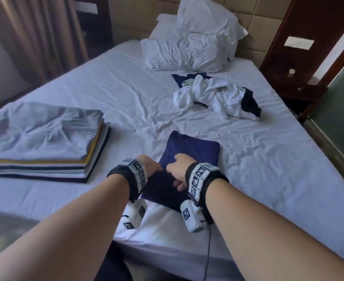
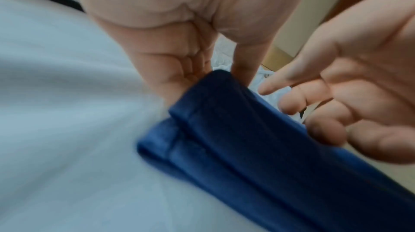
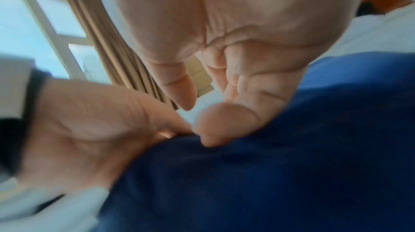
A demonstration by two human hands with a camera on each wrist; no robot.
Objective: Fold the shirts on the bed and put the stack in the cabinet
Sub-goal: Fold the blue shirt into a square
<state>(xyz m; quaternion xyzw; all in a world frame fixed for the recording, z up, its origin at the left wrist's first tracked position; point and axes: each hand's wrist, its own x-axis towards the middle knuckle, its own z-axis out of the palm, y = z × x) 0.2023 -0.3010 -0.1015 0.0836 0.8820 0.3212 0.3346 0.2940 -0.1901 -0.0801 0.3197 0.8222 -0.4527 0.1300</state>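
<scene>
Left hand (image 1: 150, 168) pinches the near-left edge of the navy shirt (image 1: 189, 153), thumb & fingers closed on the fold. Right hand (image 1: 178, 172) sits on top of the cloth w/ fingers loosely bent, touching it; looks more like pressing/smoothing than a grip. Shirt is already a compact rectangle, lying on the bed (image 1: 268, 169) near its front edge, so prob. last tuck before it goes on the pile. Folded stack (image 1: 43, 142) sits well to the left, several layers, grey on top. Still to do: crumpled heap of white & dark shirts (image 1: 217, 96) near the pillows (image 1: 197, 43), unfolded. Cabinet step not started; can't say which piece of furniture it is
</scene>
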